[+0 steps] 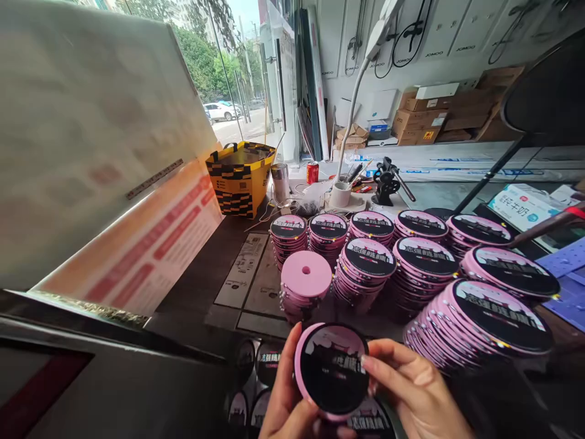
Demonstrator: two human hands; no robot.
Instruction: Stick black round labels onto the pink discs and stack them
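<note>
A pink foam spool (299,350) is held in front of me by my left hand (290,390), its fingers and thumb closed around the left side and lower edge. A black round label (336,372) with a pink-and-white skyline covers most of the spool's face. At the label's right edge, my right hand (409,378) pinches with thumb and fingertips. Just beyond stands a stack of pink spools whose top one (305,272) is bare, with a hole in its centre. Below my hands lie sheets of round labels (269,360), partly hidden.
Several stacks of labelled pink spools (365,259) fill the table's right side. Behind them are a yellow-and-black bag (240,183), a metal tumbler (280,183), a red can (312,173), a lamp base (340,194) and a black clamp stand (386,183). A printed panel (173,244) stands left.
</note>
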